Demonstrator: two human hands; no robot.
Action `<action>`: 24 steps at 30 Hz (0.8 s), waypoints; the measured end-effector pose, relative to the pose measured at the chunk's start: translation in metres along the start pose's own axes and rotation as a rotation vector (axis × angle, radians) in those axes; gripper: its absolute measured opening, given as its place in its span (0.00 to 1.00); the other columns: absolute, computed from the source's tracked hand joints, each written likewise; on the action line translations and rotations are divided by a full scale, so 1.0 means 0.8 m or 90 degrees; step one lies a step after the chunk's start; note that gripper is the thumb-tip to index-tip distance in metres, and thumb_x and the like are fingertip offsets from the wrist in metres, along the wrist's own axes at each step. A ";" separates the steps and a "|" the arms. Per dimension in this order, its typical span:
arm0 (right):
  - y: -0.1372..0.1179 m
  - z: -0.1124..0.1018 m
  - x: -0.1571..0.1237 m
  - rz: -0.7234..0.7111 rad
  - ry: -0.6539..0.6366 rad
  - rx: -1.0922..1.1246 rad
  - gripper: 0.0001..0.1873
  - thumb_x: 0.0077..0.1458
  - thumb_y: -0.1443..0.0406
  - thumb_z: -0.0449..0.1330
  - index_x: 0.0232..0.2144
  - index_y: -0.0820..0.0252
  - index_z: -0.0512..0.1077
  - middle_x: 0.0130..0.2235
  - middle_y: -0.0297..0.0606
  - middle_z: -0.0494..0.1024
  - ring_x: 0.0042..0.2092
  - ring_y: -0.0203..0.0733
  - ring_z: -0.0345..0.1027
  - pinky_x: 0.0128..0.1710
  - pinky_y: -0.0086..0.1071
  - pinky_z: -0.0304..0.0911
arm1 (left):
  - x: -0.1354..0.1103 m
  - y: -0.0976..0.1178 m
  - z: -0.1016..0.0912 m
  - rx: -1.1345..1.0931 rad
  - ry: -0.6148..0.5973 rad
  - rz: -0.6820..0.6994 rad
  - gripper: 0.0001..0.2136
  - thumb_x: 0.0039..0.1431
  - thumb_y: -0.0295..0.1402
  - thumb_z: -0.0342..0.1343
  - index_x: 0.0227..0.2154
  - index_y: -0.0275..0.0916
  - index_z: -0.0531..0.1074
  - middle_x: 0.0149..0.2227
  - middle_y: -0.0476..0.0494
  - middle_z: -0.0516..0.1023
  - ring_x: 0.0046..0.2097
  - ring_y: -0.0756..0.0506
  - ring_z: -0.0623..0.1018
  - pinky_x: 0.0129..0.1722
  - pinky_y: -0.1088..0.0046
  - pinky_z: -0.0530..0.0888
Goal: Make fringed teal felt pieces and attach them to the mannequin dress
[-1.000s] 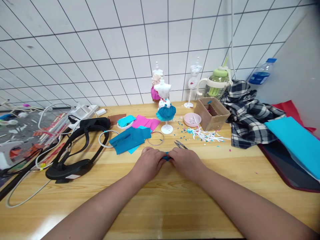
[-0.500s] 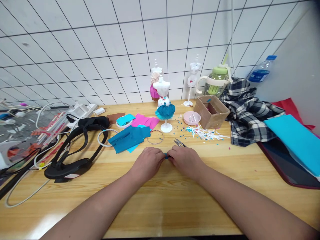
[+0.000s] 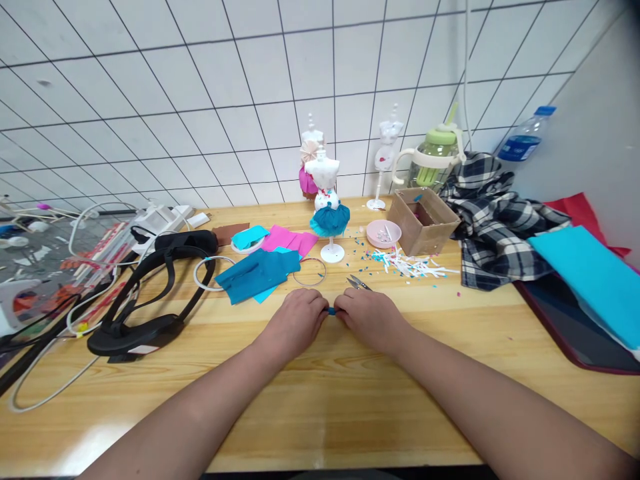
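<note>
My left hand [image 3: 295, 323] and my right hand [image 3: 369, 319] rest knuckles-up on the wooden table [image 3: 320, 413], fingertips meeting. Between them they pinch a small teal piece [image 3: 331, 311], mostly hidden by the fingers. Small thread snips [image 3: 358, 283] lie just beyond my right hand. A thin metal ring [image 3: 309, 272] and a sheet of teal fabric [image 3: 255, 272] lie beyond my left hand. A little white mannequin with a teal skirt [image 3: 327, 210] stands further back.
A black headset with straps [image 3: 150, 293] and cables lie at the left. Pink fabric [image 3: 290, 240], a pink dish [image 3: 383, 234], a cardboard box [image 3: 423, 221], paper scraps [image 3: 415, 267], a plaid shirt [image 3: 495, 227], a green-lidded jug [image 3: 435, 160] and blue sheets [image 3: 590, 280] crowd the back and right.
Both hands have stayed together on the teal piece, and less of it shows between the fingers now. The view has tilted slightly, nothing else moved.
</note>
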State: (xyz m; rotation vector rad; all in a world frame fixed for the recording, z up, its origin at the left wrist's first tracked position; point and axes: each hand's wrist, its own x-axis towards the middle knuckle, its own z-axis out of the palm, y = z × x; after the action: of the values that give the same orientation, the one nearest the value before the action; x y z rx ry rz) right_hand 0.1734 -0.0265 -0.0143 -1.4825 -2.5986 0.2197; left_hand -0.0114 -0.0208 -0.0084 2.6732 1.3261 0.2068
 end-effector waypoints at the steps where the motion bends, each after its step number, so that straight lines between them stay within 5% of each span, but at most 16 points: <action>1: -0.001 -0.001 0.000 0.003 0.002 0.005 0.10 0.62 0.65 0.51 0.34 0.55 0.72 0.34 0.34 0.75 0.36 0.39 0.70 0.31 0.30 0.59 | 0.000 -0.001 0.001 0.012 0.002 0.001 0.10 0.64 0.31 0.48 0.35 0.37 0.74 0.35 0.42 0.75 0.41 0.42 0.74 0.44 0.62 0.70; 9: -0.009 -0.009 -0.007 -0.035 0.088 0.031 0.10 0.55 0.59 0.60 0.36 0.58 0.74 0.37 0.39 0.74 0.43 0.45 0.65 0.47 0.36 0.61 | -0.002 -0.004 0.003 0.113 0.024 0.079 0.07 0.62 0.28 0.50 0.37 0.37 0.73 0.35 0.41 0.75 0.42 0.43 0.73 0.46 0.62 0.68; 17: -0.006 -0.004 -0.005 -0.013 0.074 0.073 0.07 0.57 0.64 0.58 0.34 0.56 0.77 0.36 0.37 0.76 0.41 0.42 0.65 0.45 0.35 0.60 | -0.003 0.000 -0.001 0.093 0.063 0.110 0.09 0.62 0.26 0.49 0.35 0.38 0.74 0.35 0.42 0.76 0.40 0.44 0.73 0.50 0.59 0.66; 20: -0.004 -0.007 -0.004 0.039 0.109 0.155 0.07 0.57 0.65 0.59 0.32 0.55 0.78 0.36 0.36 0.77 0.41 0.41 0.66 0.44 0.34 0.61 | -0.004 -0.001 -0.003 -0.042 0.129 0.065 0.08 0.62 0.29 0.51 0.39 0.39 0.74 0.38 0.41 0.77 0.43 0.42 0.74 0.48 0.59 0.69; 24: 0.001 -0.006 0.003 0.123 0.245 0.418 0.06 0.55 0.64 0.61 0.32 0.56 0.79 0.36 0.37 0.78 0.39 0.39 0.70 0.40 0.32 0.64 | -0.003 -0.002 -0.004 -0.422 0.266 -0.116 0.19 0.55 0.39 0.60 0.49 0.39 0.71 0.50 0.38 0.74 0.50 0.42 0.75 0.47 0.62 0.75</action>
State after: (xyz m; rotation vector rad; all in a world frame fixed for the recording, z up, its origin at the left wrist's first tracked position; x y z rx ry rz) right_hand 0.1741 -0.0239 -0.0095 -1.3485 -1.8281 0.6602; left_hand -0.0150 -0.0215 -0.0056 1.9987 1.2894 1.0248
